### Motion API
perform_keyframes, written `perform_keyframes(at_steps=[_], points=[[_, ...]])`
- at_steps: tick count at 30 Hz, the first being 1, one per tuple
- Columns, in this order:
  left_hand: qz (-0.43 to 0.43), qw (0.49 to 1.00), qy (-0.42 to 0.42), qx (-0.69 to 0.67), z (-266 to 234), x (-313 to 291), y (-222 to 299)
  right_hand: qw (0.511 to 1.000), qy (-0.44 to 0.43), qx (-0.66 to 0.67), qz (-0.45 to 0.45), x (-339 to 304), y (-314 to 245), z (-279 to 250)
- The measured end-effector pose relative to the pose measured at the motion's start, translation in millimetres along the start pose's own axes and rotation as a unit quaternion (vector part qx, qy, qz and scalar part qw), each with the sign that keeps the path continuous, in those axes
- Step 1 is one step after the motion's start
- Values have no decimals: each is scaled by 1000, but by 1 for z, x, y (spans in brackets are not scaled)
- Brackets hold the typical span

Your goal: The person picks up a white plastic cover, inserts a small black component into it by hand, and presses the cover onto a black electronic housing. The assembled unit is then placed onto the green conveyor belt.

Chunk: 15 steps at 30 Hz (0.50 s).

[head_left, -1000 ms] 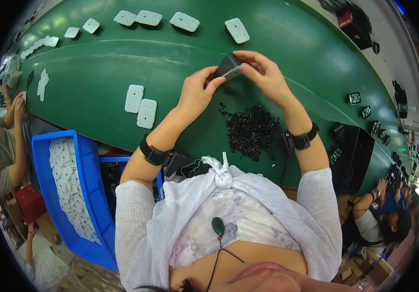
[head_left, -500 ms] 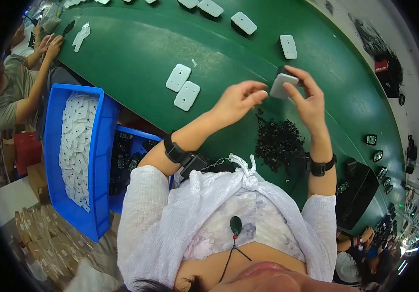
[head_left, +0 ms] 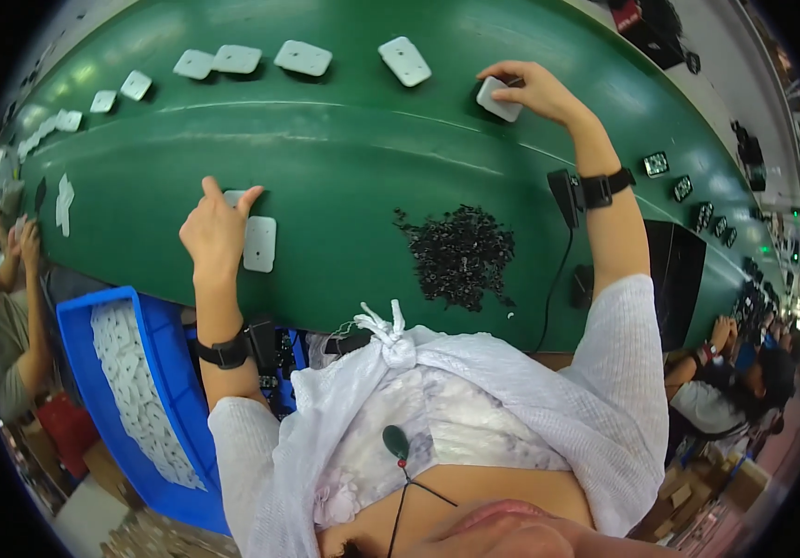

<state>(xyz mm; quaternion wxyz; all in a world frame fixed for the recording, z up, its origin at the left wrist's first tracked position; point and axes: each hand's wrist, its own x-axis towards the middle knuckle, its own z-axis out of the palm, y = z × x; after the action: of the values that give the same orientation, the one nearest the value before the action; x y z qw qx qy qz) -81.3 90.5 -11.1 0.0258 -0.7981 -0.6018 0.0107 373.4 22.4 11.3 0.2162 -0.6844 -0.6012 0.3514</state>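
My right hand (head_left: 535, 88) is out at the far side of the green table (head_left: 344, 153), gripping a white-topped case (head_left: 500, 100) between thumb and fingers. The case sits tilted to my view, beyond the bent line that runs along the tabletop; whether its underside touches the surface, I cannot tell. To its left, just apart from it, lies a rounded white-topped piece (head_left: 404, 61), the nearest of a row of similar pieces (head_left: 303, 58) that curves away toward my far left. My left hand (head_left: 214, 228) is over a white plate (head_left: 231, 198), with the thumb and forefinger spread apart; my hand hides much of that plate, so I cannot tell whether the other fingers have closed on it. Just below it, nearer to me, a second white plate (head_left: 259, 244) lies flat. Between my two arms, on the near part of the table, is a loose heap of small black parts (head_left: 460, 256). Left of my left forearm, a blue bin (head_left: 177, 381) holds many white pieces (head_left: 135, 377). Beyond my right forearm are a black box (head_left: 677, 279) and, farther up, several small circuit boards (head_left: 655, 165) spaced along the table.
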Motion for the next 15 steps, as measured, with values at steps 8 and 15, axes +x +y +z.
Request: perform_keyframes(at_steps=[8,15], points=[[95,994,32,35,0,0,-21,996,-47,55,54,11,15,-16],[39,999,2,-10,-21,6,-42,988,112,-91,-58,3,11,-3]])
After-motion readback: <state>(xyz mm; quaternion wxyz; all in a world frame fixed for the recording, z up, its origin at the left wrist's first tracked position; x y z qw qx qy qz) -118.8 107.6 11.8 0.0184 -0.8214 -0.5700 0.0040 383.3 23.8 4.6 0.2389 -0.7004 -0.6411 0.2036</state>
